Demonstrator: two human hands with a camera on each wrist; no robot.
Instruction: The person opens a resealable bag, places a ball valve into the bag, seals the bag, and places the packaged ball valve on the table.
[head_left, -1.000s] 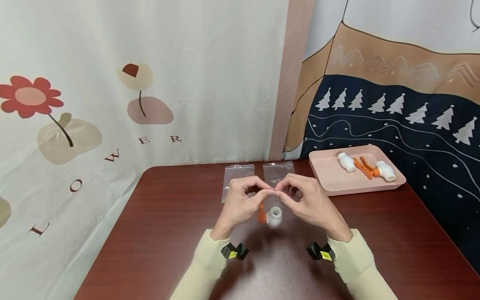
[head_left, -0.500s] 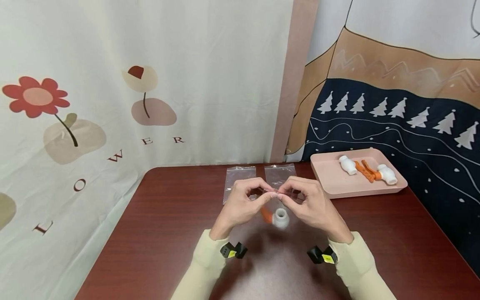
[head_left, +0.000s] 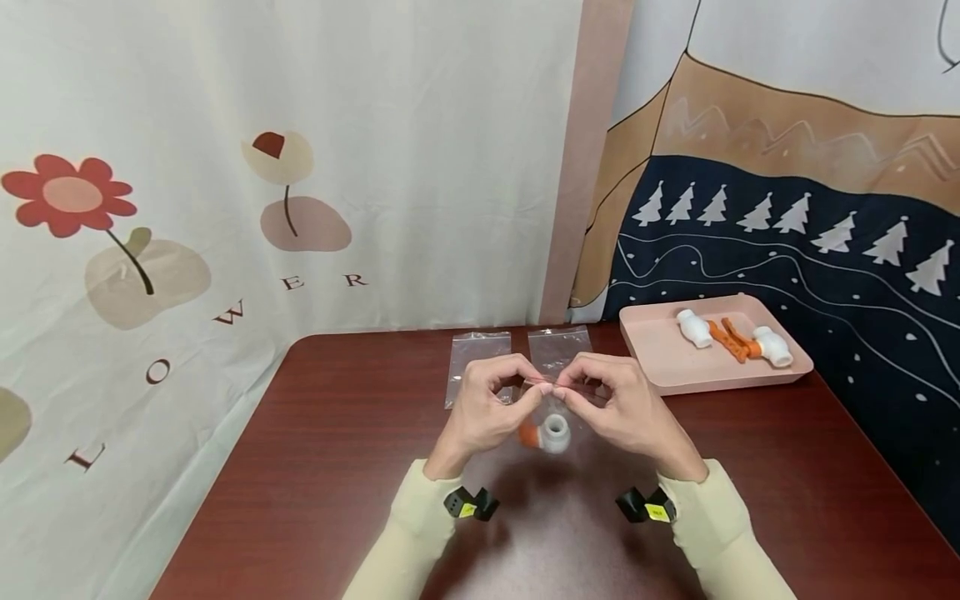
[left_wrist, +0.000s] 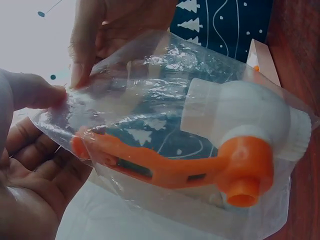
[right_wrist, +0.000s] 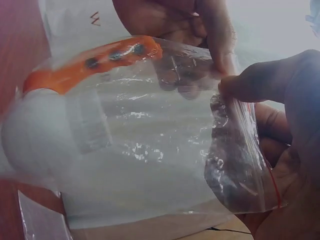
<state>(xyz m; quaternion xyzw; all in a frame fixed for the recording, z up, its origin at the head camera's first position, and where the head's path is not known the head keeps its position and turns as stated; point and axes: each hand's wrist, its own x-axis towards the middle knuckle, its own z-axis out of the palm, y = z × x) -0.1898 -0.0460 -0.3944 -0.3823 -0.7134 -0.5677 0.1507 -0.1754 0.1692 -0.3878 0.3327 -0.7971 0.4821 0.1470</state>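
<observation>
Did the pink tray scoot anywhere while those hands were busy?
No. In the head view, the pink tray sits in the same spot at the back right of the table.

Clear bag between left grip and right grip: thin plastic film, glossy, creased, scattered bright glints. Inside it, just below the grips: valve body, white plastic, smooth, soft sheen, one end ribbed; handle, orange plastic, smooth, slightly shiny. Beyond the grips, flat bags: similar clear film, shiny. Worktop beneath the grips: red-brown, wood-look grain, smooth, semi-gloss, pale sheen on their near side. Tray, right of right grip: pink, smooth, matt, plastic-looking; spare valves in it, plastic too. Curtain behind the grips: printed cloth, matt, lightly wrinkled. Sleeves behind each wrist: matt cloth.
</observation>
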